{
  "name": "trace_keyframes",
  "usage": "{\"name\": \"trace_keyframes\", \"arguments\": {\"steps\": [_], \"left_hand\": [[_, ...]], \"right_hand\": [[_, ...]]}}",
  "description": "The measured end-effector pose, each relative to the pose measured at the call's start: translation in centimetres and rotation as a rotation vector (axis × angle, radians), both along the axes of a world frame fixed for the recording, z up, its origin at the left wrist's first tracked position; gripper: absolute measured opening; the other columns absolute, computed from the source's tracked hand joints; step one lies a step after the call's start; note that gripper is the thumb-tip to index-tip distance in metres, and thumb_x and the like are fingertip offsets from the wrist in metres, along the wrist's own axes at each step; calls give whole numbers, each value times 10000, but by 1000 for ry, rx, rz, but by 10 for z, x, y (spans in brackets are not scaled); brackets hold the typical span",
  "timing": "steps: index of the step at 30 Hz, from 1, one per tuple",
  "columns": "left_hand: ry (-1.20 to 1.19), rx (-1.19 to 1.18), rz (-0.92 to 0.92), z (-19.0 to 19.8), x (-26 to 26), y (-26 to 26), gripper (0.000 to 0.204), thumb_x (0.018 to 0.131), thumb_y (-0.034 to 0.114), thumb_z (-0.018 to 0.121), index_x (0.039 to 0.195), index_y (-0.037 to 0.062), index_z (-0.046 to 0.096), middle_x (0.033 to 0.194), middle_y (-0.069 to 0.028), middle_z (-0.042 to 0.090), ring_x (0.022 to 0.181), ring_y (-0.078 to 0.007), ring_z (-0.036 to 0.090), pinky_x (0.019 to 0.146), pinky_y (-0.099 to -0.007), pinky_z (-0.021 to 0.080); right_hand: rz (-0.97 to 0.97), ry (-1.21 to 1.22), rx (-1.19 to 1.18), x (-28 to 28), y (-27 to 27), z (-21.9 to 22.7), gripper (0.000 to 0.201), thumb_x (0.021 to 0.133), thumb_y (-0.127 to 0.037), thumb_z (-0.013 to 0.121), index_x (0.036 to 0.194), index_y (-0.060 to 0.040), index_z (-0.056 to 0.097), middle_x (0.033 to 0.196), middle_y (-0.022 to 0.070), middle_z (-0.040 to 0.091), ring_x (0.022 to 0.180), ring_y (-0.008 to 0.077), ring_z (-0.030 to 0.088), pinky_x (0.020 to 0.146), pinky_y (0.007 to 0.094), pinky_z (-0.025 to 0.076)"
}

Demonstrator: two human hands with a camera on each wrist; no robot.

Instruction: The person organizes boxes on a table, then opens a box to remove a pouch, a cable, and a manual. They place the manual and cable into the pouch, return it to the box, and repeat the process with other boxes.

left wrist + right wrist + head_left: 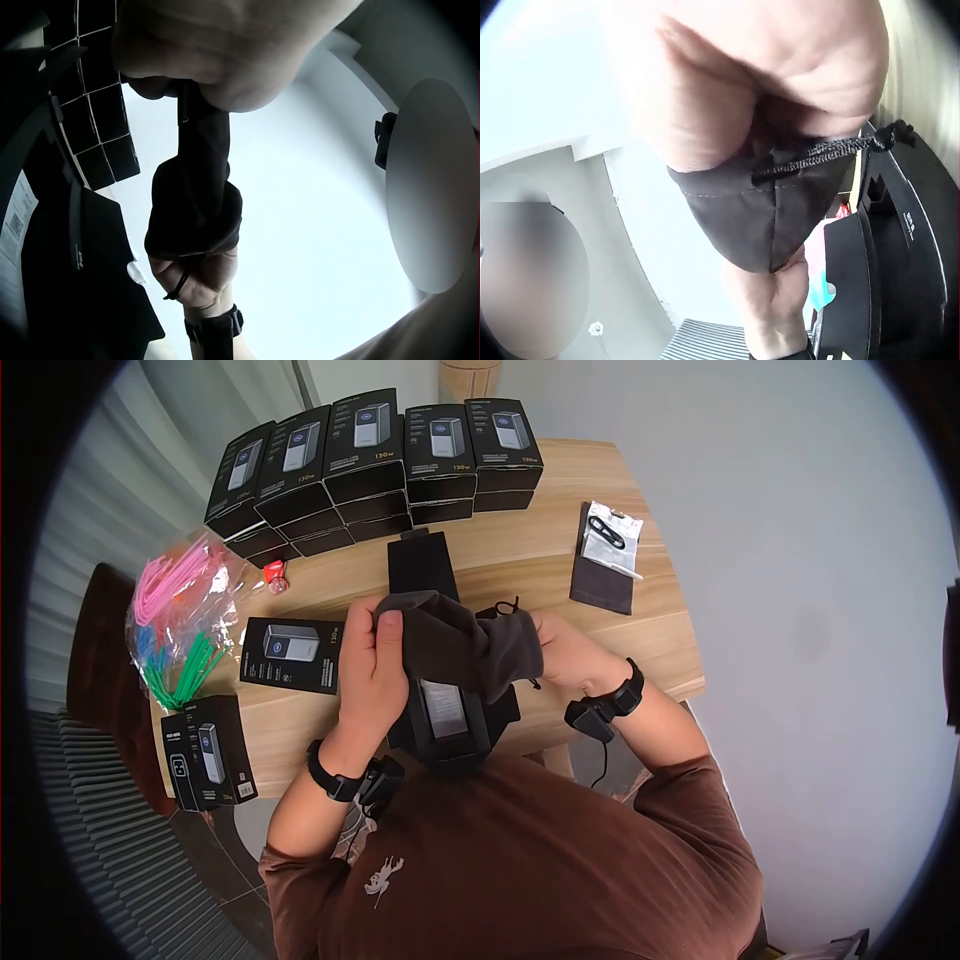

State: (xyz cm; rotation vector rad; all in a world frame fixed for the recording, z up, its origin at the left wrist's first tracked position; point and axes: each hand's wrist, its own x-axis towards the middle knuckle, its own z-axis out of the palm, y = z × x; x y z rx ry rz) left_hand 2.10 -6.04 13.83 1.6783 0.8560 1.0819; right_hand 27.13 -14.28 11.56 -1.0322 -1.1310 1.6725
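A dark grey drawstring pouch (435,645) is stretched between the two hands above an open black box (460,752). My left hand (372,672) pinches its closed end, thumb on top. The right hand (575,650) reaches into the pouch's mouth, so its fingers are hidden by the cloth. In the right wrist view the stitched rim of the pouch (735,217) surrounds those fingers, and a knotted black cord (817,157) hangs from it. Inside the box beneath, a white printed sheet (445,708) shows; its long lid flap (420,565) lies folded back.
Stacked black boxes (365,450) line the table's back edge. To the left lie a single box (290,653), a bag of pink and green ties (185,595), a red wrapped item (275,577) and another box (208,755). A flat grey pouch (600,595) with a cable (606,532) lies right.
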Motion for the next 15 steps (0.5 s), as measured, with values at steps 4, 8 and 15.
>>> {"name": "trace_keyframes", "arguments": {"steps": [4, 8, 15], "left_hand": [[-89, -126, -53, -7, -1, 4, 258, 1148, 215, 468, 1189, -11, 585, 1037, -56, 679, 931, -88, 599, 858, -252, 501], [-292, -358, 25, -5, -4, 10, 266, 1143, 252, 481, 1233, 27, 589, 1096, -58, 702, 995, -105, 656, 868, -269, 549], [-615, -541, 78, 31, -6, 3, 343, 1129, 305, 495, 1390, 95, 570, 1263, -59, 699, 1069, -189, 717, 849, -348, 613]], "right_hand": [[-59, 192, 57, 0, -4, -2, 270, 1005, -25, 676, 1271, -2, 716, 1118, -2, 746, 997, 58, 656, 830, 226, 526], [-248, 190, 62, 20, -14, -7, 286, 996, 30, 609, 1268, 30, 698, 1142, 50, 749, 1032, 97, 678, 883, 251, 535], [-710, 437, 195, 83, -21, -5, 219, 803, 14, 469, 910, 27, 659, 899, 131, 673, 698, 200, 590, 664, 312, 498]]}}
